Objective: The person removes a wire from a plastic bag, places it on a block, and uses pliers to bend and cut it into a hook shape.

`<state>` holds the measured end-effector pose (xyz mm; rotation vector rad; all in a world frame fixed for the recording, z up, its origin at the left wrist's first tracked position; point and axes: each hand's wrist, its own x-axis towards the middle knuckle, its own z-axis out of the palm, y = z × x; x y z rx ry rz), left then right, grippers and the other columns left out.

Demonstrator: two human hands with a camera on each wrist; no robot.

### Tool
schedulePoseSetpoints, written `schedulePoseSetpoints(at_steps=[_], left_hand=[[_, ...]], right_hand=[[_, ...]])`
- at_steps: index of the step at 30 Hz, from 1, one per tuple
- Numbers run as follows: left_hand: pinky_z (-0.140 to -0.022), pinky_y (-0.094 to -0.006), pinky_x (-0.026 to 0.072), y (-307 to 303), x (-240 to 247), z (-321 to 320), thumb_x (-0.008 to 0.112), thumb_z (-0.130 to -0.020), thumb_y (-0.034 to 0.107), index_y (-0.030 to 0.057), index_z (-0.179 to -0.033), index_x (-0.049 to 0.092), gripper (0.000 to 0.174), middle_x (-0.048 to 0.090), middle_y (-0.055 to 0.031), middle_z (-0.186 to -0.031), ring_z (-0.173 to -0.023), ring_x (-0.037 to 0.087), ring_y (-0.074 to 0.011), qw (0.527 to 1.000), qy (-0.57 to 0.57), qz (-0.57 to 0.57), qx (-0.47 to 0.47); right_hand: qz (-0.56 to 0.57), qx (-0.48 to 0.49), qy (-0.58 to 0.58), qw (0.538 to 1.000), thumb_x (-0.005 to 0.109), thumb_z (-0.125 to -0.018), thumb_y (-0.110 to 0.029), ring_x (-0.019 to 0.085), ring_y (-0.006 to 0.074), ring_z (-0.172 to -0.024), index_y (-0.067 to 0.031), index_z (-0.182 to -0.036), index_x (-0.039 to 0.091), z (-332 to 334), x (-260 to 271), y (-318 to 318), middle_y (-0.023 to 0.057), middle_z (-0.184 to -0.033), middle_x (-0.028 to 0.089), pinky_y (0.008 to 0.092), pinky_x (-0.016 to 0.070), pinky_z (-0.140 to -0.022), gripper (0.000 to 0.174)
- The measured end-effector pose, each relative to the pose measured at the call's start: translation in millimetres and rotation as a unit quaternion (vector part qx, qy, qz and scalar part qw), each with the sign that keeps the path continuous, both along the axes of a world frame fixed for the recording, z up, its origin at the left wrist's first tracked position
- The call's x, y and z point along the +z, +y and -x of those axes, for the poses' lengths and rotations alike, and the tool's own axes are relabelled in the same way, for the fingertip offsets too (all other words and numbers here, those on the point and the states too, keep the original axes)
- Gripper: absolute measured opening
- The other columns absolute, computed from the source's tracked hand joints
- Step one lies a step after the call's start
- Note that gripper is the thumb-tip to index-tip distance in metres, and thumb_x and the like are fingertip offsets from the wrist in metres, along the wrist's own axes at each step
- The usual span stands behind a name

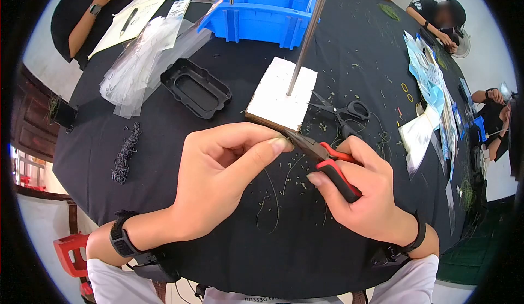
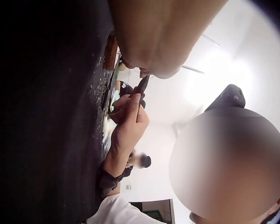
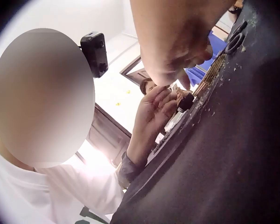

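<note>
My left hand point(image 1: 218, 173) pinches a tiny dark greenish piece point(image 1: 288, 139) between thumb and forefinger; its kind I cannot tell. In my right hand point(image 1: 371, 192) is a pair of long-nose pliers point(image 1: 339, 177) with red and black handles. The plier jaws point left, their tips right at the left fingertips. Thin dark strands point(image 1: 275, 203) lie on the black cloth below the hands. In the left wrist view, the pliers point(image 2: 143, 85) reach up to the left fingers. The right wrist view shows the left hand point(image 3: 154, 112) with fingers bent, the pliers mostly hidden.
Beyond the hands stands a white-topped block point(image 1: 275, 88) with an upright metal rod point(image 1: 308, 42). Black scissors point(image 1: 344, 111) lie beside it. Left are a black tray point(image 1: 191, 93), a tangled dark pile point(image 1: 126, 156) and clear bags point(image 1: 131, 66). A blue bin point(image 1: 262, 22) sits behind; packets point(image 1: 431, 96) lie right.
</note>
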<state>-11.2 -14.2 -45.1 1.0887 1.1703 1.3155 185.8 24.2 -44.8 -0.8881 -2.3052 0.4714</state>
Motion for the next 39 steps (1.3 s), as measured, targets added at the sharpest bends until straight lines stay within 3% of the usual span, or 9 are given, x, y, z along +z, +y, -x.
schedulePoseSetpoints(at_steps=[6,15,21,24,27,31,33,35,39], left_hand=[[-0.046,-0.0186,0.0240,0.7,-3.5,-0.3,0.058,-0.087,0.007,-0.0056,-0.090,0.066,0.015,0.052,0.0018,-0.063,-0.052,0.036,-0.0012,1.000,0.014,-0.006,0.001],[-0.048,-0.0170,0.0281,5.5,-10.1,2.8,0.061,-0.086,0.008,-0.0032,-0.092,0.067,0.014,0.059,0.0011,-0.070,-0.056,0.041,-0.0006,0.999,0.028,0.008,0.016],[-0.049,-0.0165,0.0305,7.9,-13.5,0.9,0.064,-0.085,0.008,-0.0019,-0.093,0.067,0.013,0.059,0.0015,-0.071,-0.058,0.045,-0.0008,0.998,0.025,-0.042,0.034],[-0.050,-0.0165,0.0312,8.2,-10.8,3.3,0.064,-0.085,0.009,-0.0018,-0.092,0.067,0.013,0.059,0.0015,-0.070,-0.058,0.045,-0.0012,0.998,0.033,-0.035,0.033],[-0.049,-0.0167,0.0320,7.3,-6.3,4.4,0.064,-0.085,0.010,-0.0017,-0.091,0.067,0.013,0.059,0.0013,-0.070,-0.058,0.046,-0.0015,0.999,0.032,-0.022,0.015],[-0.049,-0.0169,0.0333,6.7,-7.2,4.5,0.064,-0.086,0.010,-0.0017,-0.091,0.067,0.013,0.059,0.0006,-0.070,-0.057,0.047,-0.0018,1.000,0.027,-0.010,-0.008],[-0.049,-0.0170,0.0341,6.6,-7.6,4.9,0.064,-0.086,0.011,-0.0015,-0.091,0.067,0.014,0.060,0.0000,-0.070,-0.057,0.047,-0.0019,1.000,0.023,-0.010,-0.018],[-0.049,-0.0171,0.0346,6.2,-7.7,4.3,0.064,-0.086,0.011,-0.0013,-0.090,0.066,0.014,0.060,-0.0005,-0.071,-0.057,0.047,-0.0021,0.999,0.015,-0.013,-0.025],[-0.049,-0.0174,0.0350,6.1,-6.3,1.9,0.064,-0.086,0.012,-0.0012,-0.090,0.066,0.014,0.060,-0.0009,-0.071,-0.058,0.047,-0.0023,0.999,0.005,-0.022,-0.031]], right_hand=[[0.080,0.001,0.006,0.997,0.075,-0.072,-0.013,0.050,0.0181,-0.051,-0.0029,-0.082,0.069,-2.6,-2.1,2.5,0.0072,-0.069,0.051,0.0283,0.0380,-0.045,0.015],[0.031,-0.005,-0.013,0.999,0.073,-0.075,-0.015,0.053,0.0183,-0.054,-0.0019,-0.084,0.069,-0.1,-4.6,6.2,0.0074,-0.073,0.055,0.0284,0.0412,-0.049,0.016],[0.121,-0.016,0.024,0.992,0.069,-0.079,-0.016,0.056,0.0199,-0.059,0.0001,-0.084,0.068,2.8,0.8,-3.0,0.0089,-0.075,0.057,0.0299,0.0431,-0.052,0.017],[0.142,-0.049,0.039,0.988,0.068,-0.079,-0.015,0.056,0.0227,-0.069,0.0020,-0.081,0.066,0.4,0.2,1.2,0.0099,-0.077,0.055,0.0312,0.0441,-0.060,0.018],[-0.015,-0.058,-0.073,0.996,0.068,-0.078,-0.014,0.053,0.0253,-0.078,0.0034,-0.080,0.064,-0.9,-4.5,5.5,0.0112,-0.082,0.053,0.0329,0.0433,-0.066,0.018],[-0.047,-0.048,-0.085,0.994,0.069,-0.075,-0.013,0.051,0.0290,-0.082,0.0002,-0.075,0.055,-0.1,0.3,6.9,0.0126,-0.089,0.051,0.0363,0.0418,-0.070,0.019],[-0.097,-0.088,-0.069,0.989,0.067,-0.076,-0.008,0.051,0.0311,-0.084,-0.0014,-0.083,0.052,-7.5,-0.9,18.8,0.0142,-0.091,0.052,0.0383,0.0414,-0.073,0.017],[-0.124,-0.123,-0.127,0.976,0.065,-0.076,-0.004,0.052,0.0330,-0.087,0.0004,-0.094,0.052,-16.9,4.1,33.4,0.0161,-0.095,0.054,0.0393,0.0423,-0.077,0.023],[-0.006,-0.120,-0.144,0.982,0.065,-0.074,-0.002,0.056,0.0308,-0.087,0.0012,-0.105,0.051,-34.8,-2.6,54.3,0.0158,-0.101,0.056,0.0381,0.0452,-0.078,0.034]])
